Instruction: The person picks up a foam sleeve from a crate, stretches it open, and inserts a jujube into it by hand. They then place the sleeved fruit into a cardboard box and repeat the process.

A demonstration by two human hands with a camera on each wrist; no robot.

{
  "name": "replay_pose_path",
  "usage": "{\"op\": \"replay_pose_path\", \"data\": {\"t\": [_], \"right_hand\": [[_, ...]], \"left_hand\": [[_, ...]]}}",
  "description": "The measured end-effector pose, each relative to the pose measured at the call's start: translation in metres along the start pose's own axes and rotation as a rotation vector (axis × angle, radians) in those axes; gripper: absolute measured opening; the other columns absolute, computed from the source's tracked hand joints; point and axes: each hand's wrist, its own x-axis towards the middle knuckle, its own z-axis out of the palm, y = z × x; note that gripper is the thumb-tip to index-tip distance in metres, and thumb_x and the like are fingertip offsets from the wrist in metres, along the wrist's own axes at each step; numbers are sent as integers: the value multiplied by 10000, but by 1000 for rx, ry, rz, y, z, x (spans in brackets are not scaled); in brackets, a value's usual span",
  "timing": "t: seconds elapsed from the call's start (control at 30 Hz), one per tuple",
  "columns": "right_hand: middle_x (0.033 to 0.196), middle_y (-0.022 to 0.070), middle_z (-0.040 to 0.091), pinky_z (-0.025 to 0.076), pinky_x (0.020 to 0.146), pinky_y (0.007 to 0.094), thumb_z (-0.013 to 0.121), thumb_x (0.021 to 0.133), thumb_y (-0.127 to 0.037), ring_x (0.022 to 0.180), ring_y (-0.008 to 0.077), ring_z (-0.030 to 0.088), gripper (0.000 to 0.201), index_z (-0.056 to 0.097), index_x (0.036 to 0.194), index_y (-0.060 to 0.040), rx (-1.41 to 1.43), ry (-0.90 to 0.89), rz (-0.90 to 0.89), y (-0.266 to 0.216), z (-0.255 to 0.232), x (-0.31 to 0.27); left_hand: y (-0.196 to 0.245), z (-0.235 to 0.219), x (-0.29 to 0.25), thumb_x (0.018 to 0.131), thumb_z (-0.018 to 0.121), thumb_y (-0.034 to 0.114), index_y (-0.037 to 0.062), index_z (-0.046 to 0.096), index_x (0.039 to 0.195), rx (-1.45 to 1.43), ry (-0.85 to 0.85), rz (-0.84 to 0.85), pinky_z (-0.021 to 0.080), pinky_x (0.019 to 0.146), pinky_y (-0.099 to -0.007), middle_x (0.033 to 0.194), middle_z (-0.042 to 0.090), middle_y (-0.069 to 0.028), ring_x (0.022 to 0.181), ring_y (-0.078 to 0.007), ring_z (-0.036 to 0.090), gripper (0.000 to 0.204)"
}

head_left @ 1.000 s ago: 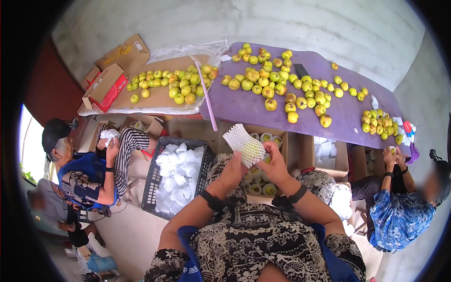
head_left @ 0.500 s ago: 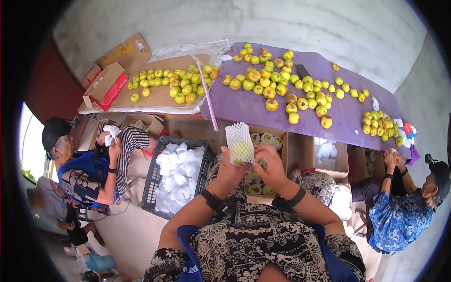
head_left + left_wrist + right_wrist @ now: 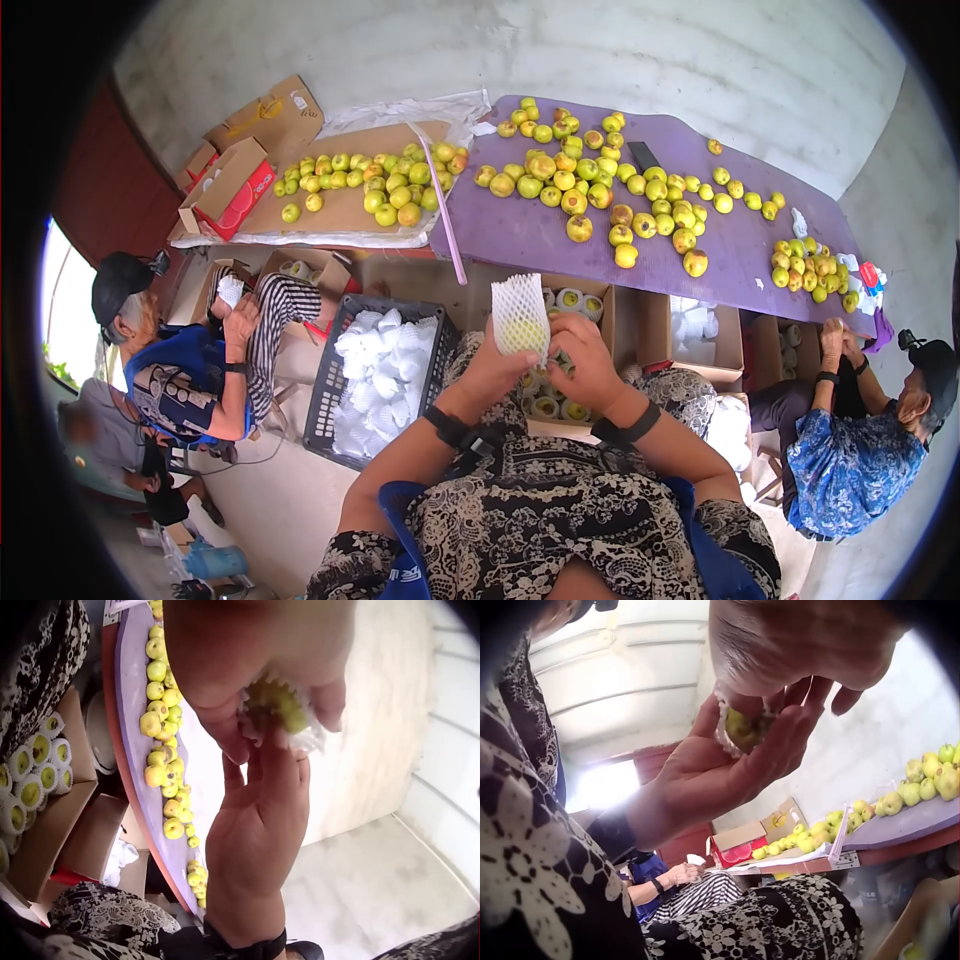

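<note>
In the head view a yellow-green apple sits inside a white foam net sleeve, whose top extends above the fruit. My left hand grips the sleeved apple from below and the left side. At its right edge my right hand touches the net with bent fingers. The left wrist view shows the apple between both hands, the net's edge around it. In the right wrist view the apple rests in the left palm, with the right fingers at the net's rim.
Many loose apples lie on the purple table and on the cardboard-covered table at left. A black crate of white foam nets stands left of my knees. An open box of sleeved apples is below my hands. People sit at both sides.
The sleeved apple has turned from a leftward tilt to nearly upright, then shifted slightly right and down. The right hand has moved closer to the net's lower edge.
</note>
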Motion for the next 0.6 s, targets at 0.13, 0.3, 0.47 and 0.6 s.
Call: {"op": "replay_pose_path", "data": {"t": [0.13,0.3,0.47,0.6], "right_hand": [[1037,145,590,472,843,366,581,729,57,987,322,582,191,562,892,-41,20,-37,-25,4,-28,11],[938,129,621,499,763,379,533,757,100,880,327,610,215,592,917,-31,164,20,-4,-22,-61,55],[905,118,635,494,765,401,582,733,80,861,334,602,197,628,891,-28,19,-299,-36,-4,-61,67],[843,111,634,492,777,430,610,722,60,871,337,598,188,656,877,-35,-11,-358,-93,-1,-55,68]], "left_hand": [[1,-4,-2,665,853,110,64,218,1323,217,77,24,425,1024,-365,1280,404,-88,1239,-203,435,916],[1,-7,-3,613,901,161,78,248,1267,548,45,1,417,1000,-350,1226,384,-84,1208,-187,415,928],[3,-8,-6,600,906,138,117,276,1251,629,62,-19,432,976,-348,1221,415,-60,1164,-168,446,906],[8,-7,-7,598,911,158,89,262,1244,735,26,-17,408,992,-350,1198,417,-89,1173,-186,432,918]]}}
